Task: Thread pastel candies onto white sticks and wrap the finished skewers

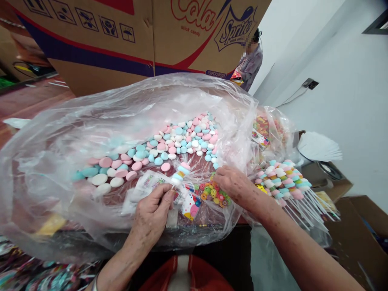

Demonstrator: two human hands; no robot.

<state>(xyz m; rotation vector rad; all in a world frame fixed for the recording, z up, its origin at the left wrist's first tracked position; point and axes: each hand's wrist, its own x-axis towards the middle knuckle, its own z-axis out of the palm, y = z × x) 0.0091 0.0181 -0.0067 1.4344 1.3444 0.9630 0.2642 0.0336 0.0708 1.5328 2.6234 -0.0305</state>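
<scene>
My left hand (156,206) pinches the stick of a candy skewer (181,173), stacked with pink, blue, white and yellowish-orange pieces and tilted up to the right. My right hand (232,184) has its fingers curled together beside the colourful gummy rings (215,192) and the near edge of the marshmallow pile; what its fingertips hold, if anything, is hidden. Pink, blue and white marshmallow discs (182,139) spread across a large clear plastic bag (75,218). Under the skewer lie printed packets (150,182) and a colourful printed wrapper (191,206).
Finished marshmallow skewers (283,180) lie heaped at the right, sticks toward me. Behind them sits a bag of orange-red candy (269,129). A big cardboard box (130,48) closes off the back. Another person (253,62) stands beyond it. Wrapped candies (54,270) fill the lower left.
</scene>
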